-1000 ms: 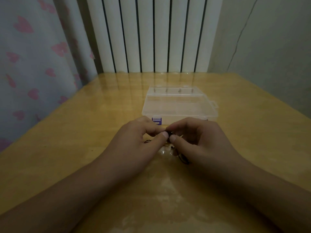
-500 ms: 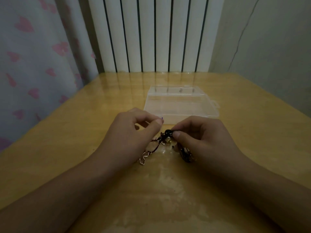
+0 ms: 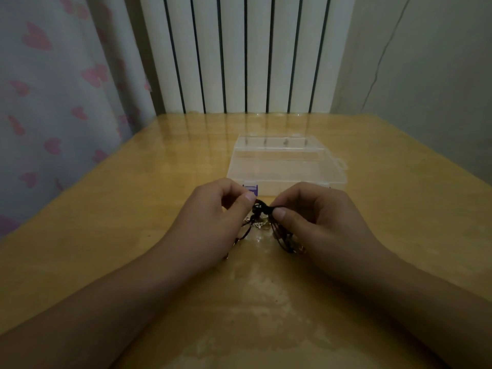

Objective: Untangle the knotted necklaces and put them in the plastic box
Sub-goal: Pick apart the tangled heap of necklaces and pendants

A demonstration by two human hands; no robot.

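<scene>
A dark knot of tangled necklaces point(image 3: 259, 209) hangs between my two hands, just above the wooden table point(image 3: 106, 235). My left hand point(image 3: 213, 219) pinches the knot's left side with thumb and forefinger. My right hand point(image 3: 316, 219) pinches the cords on the right side. Dark cords and small shiny metal charms trail down from the knot onto the table between my hands. The clear plastic box point(image 3: 287, 163) with a purple latch lies closed right behind my hands.
A white ribbed radiator point(image 3: 239, 54) stands behind the table's far edge. A curtain with pink hearts point(image 3: 53, 102) hangs on the left, a grey wall on the right. The table edges run diagonally on both sides.
My hands have shifted the knot a little; my left thumb and forefinger have closed back on it. More of the cords and charms now hang down between my hands than a second ago.
</scene>
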